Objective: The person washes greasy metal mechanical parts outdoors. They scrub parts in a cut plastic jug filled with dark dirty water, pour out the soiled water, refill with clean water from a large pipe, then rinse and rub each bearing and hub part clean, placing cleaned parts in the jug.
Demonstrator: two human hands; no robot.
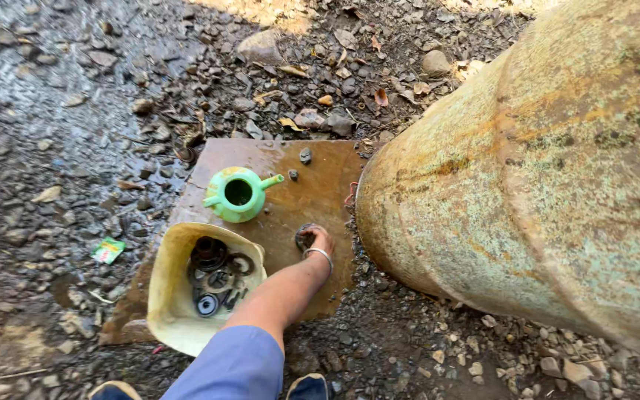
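We take the flat rust-brown metal plate (312, 194) lying on the gravel as our landmark. One hand (318, 241) of ours, which side we cannot tell, reaches to the plate's right edge, its fingers curled over a small dark round part (304, 237); the grip itself is hidden. The part lies straight ahead of that hand, no long axis visible. No other hand shows. A green plastic spouted pot (237, 194) stands mid-plate, and a cream plastic tub (166, 281) of dark rings and bearings overlaps the plate's near-left corner. A large rusty drum (542, 170) lies just right of the plate.
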